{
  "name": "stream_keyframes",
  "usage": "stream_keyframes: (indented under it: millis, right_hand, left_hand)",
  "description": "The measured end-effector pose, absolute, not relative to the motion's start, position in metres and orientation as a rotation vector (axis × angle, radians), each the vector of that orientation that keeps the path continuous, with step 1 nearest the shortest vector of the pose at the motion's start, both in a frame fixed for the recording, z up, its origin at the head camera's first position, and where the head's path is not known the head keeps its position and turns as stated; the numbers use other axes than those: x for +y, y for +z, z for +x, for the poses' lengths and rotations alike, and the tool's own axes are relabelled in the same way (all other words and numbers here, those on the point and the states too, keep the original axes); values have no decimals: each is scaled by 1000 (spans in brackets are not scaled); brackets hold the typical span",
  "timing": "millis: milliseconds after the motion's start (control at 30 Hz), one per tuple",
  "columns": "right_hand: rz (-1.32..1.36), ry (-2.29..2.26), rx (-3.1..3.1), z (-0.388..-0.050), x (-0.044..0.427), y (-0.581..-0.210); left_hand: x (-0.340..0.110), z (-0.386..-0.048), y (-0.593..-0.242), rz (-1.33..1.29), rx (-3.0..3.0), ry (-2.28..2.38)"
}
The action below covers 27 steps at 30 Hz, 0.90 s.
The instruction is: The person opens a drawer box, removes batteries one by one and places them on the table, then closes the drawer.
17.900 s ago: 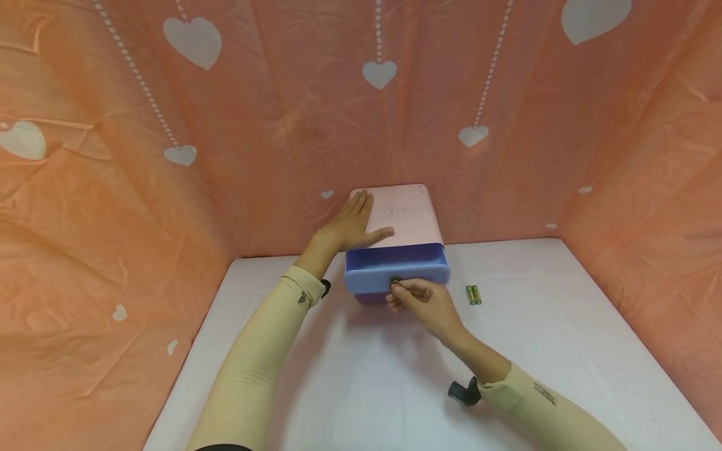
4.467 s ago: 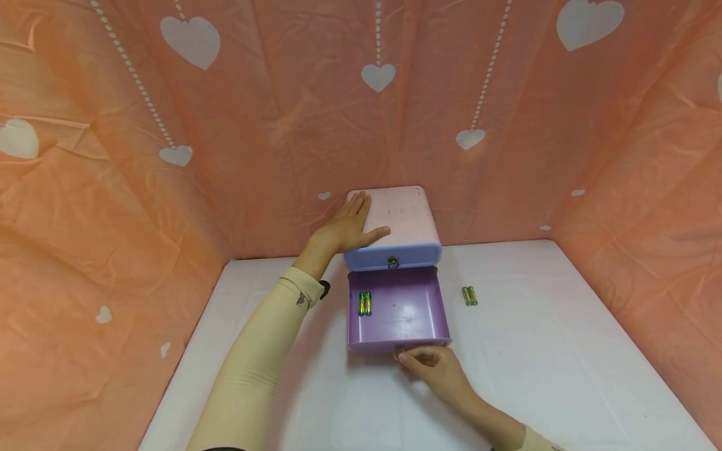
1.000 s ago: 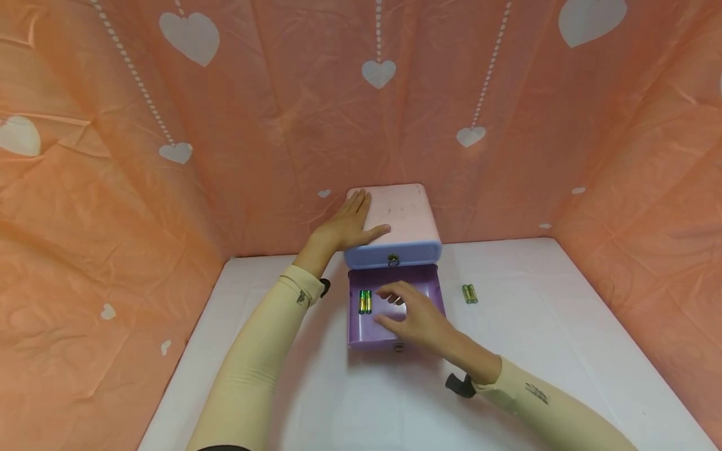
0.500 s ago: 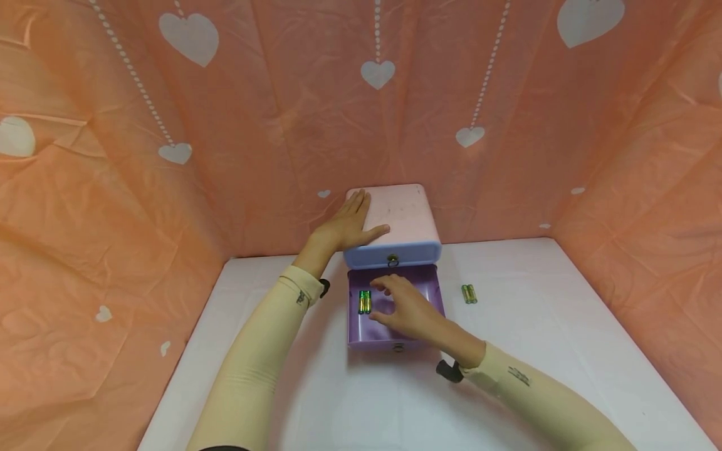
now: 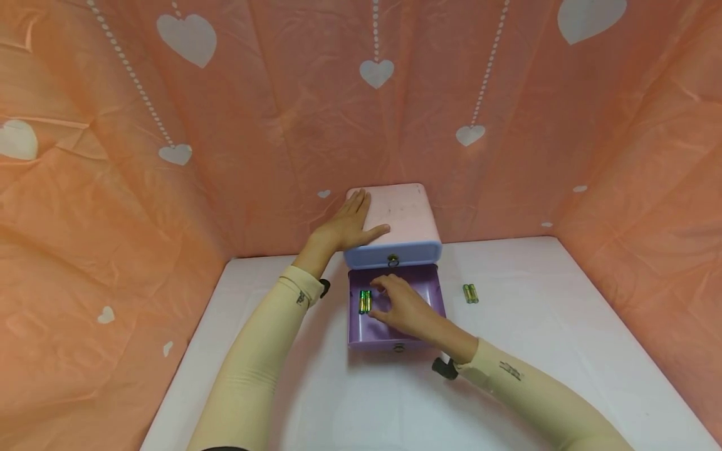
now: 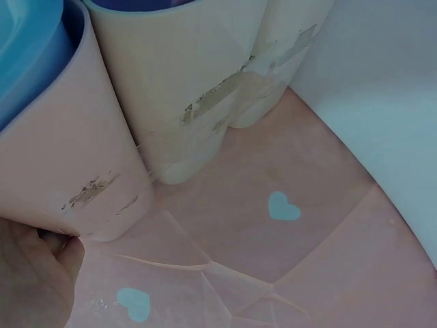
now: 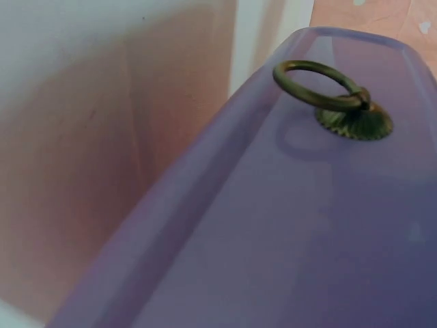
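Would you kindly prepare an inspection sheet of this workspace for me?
Surface: flat white tabletop
Job's things: pink plastic cabinet; blue plastic drawer closed; purple plastic drawer open, with two green-gold cylindrical batteries inside; two matching loose batteries on the tabletop
Clutter: nothing seen
Hands: bare left hand rests on the cabinet; bare right hand is at the purple drawer's batteries, contact unclear
Cables: nothing seen
Surroundings: orange sheeting printed with white hearts

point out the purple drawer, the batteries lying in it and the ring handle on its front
Purple drawer (image 5: 369,345), head view: its front wall
Batteries (image 5: 362,302), head view: the left one's body
Ring handle (image 7: 328,102), right wrist view: the ring itself
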State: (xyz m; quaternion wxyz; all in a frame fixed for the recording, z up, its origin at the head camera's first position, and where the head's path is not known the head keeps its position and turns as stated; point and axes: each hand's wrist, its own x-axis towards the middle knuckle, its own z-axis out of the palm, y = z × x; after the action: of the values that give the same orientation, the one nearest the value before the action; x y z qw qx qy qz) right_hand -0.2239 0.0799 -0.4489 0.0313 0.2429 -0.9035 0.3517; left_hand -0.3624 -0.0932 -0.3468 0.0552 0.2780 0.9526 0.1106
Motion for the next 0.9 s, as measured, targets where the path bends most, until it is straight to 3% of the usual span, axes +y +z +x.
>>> stream_keyframes:
  millis: [900]
  right_hand:
    - [661, 1071, -2830, -236, 68, -459]
  left_hand:
    - [-94, -365, -349, 855, 2886, 344]
